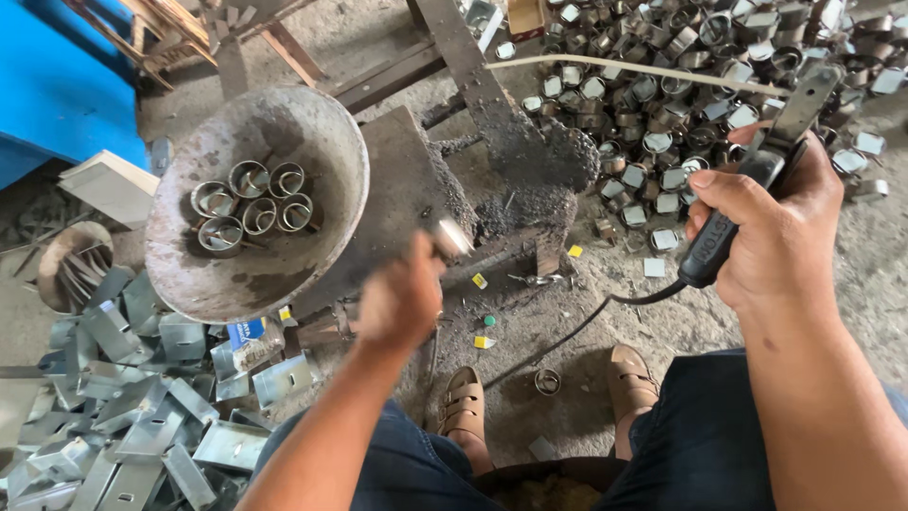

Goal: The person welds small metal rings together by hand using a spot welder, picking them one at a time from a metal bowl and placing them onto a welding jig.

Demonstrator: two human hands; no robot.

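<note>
Your right hand (771,232) is closed tight around the black handle of a welding electrode holder (757,180), with a long pale rod (624,68) running left from its far end and a black cable (567,336) trailing down across the floor. Your left hand (402,298) is blurred with motion; it appears curled around a small shiny metal piece (452,237), but you cannot tell how firmly. That piece sits just near the dark, crusted steel work stand (511,142) at the centre.

To the left, a rusty round pan (189,255) holds six short metal rings (251,203). Beyond your right hand, a heap of similar rings (681,104), too many to count, covers the far right floor. Near left, a pile of bent galvanised brackets (142,416) is cut off by the frame edge. Your two sandalled feet (463,402) rest on the gritty floor, one loose ring (547,380) between them.
</note>
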